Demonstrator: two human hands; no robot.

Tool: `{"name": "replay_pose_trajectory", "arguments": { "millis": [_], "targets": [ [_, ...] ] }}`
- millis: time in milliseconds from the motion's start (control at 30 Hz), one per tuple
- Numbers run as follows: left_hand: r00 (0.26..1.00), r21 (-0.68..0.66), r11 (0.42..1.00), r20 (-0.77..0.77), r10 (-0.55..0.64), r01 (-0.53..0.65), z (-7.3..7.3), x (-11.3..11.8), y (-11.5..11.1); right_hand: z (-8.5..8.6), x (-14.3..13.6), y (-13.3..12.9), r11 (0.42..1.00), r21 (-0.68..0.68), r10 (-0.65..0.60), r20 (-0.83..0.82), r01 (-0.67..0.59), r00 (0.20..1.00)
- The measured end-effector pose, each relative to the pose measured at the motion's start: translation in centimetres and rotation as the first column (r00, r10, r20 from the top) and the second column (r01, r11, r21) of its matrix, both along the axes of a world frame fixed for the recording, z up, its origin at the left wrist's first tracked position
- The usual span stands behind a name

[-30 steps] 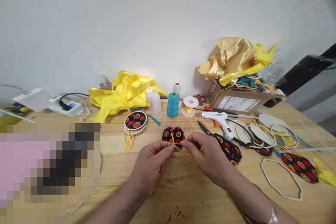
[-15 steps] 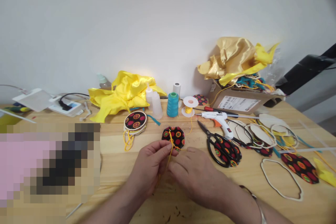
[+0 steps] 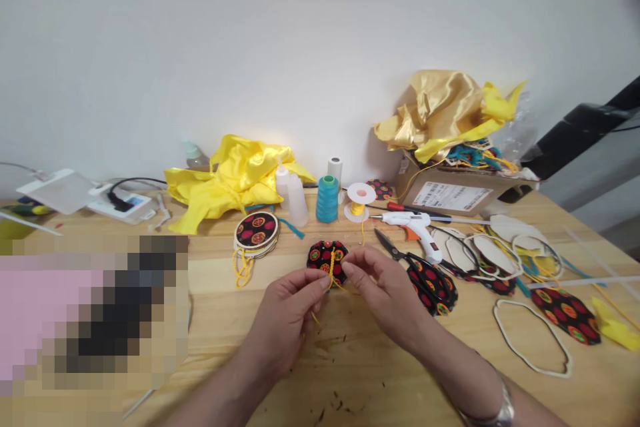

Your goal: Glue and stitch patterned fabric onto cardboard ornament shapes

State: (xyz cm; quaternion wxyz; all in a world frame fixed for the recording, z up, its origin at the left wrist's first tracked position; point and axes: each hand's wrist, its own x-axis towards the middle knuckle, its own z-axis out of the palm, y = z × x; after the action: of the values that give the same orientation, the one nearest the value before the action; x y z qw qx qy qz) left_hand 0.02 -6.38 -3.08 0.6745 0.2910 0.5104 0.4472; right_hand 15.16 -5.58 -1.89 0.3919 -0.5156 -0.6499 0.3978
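My left hand pinches a yellow cord between thumb and forefinger. A short braided length of it stands up above the fingertips, while a loose end hangs below them. To the right of the braid, my right hand has its thumb and forefinger closed at a strand of the cord, though the fingers partly cover that spot. Behind both hands lies an octagonal black patterned fabric piece with red and orange circles. A spool of yellow cord stands beyond it, its strand trailing toward my right hand.
Black scissors and a white glue gun lie at right, near wooden frames and patterned fabric. Teal thread, a bottle and yellow satin stand behind. A filled carton is at back right.
My right hand has risen from low beside the left hand to the braid's upper right, its fingers now showing. The braid has tilted slightly right; the left hand keeps its pinch.
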Motion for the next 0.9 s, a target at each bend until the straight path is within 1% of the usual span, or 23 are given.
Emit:
{"name": "replay_pose_trajectory", "arguments": {
  "millis": [67,100,167,233,333,467,567,733,900],
  "targets": [
    [1.0,0.036,0.999,-0.009,-0.028,0.028,0.0,0.02,-0.11,-0.29,-0.15,0.25,0.985,-0.152,0.06,-0.104,-0.076,0.993],
    [0.999,0.053,0.997,-0.012,-0.047,0.048,-0.02,0.03,-0.17,-0.42,-0.23,0.25,0.975,-0.197,0.08,-0.141,-0.107,0.987],
    [0.996,0.069,0.994,-0.02,-0.089,0.09,-0.09,0.05,-0.27,-0.7,-0.37,0.08,0.958,-0.249,0.099,-0.187,-0.145,0.977],
    [0.993,0.075,0.99,-0.034,-0.117,0.119,-0.15,0.07,-0.35,-0.93,-0.43,-0.1,0.948,-0.278,0.101,-0.2,-0.155,0.975],
    [0.987,0.074,0.986,-0.075,-0.142,0.148,-0.17,0.08,-0.41,-0.94,-0.38,-0.13,0.955,-0.263,0.102,-0.131,-0.134,0.986],
    [0.977,0.08,0.983,-0.149,-0.153,0.166,-0.05,0.09,-0.43,-0.31,-0.18,0.13,0.971,-0.217,0.096,-0.013,-0.096,0.995],
    [0.975,0.072,0.983,-0.156,-0.156,0.168,0.08,0.1,-0.46,-0.03,-0.03,0.27,0.978,-0.192,0.085,0.034,-0.077,0.996],
    [0.975,0.059,0.982,-0.146,-0.168,0.178,0.35,0.12,-0.45,-0.13,0.07,0.35,0.981,-0.181,0.074,0.03,-0.068,0.997],
    [0.967,0.078,0.974,-0.159,-0.196,0.211,0.21,-0.04,-0.45,-0.24,0.01,0.36,0.969,-0.233,0.079,-0.016,-0.081,0.997]
  ]
}}
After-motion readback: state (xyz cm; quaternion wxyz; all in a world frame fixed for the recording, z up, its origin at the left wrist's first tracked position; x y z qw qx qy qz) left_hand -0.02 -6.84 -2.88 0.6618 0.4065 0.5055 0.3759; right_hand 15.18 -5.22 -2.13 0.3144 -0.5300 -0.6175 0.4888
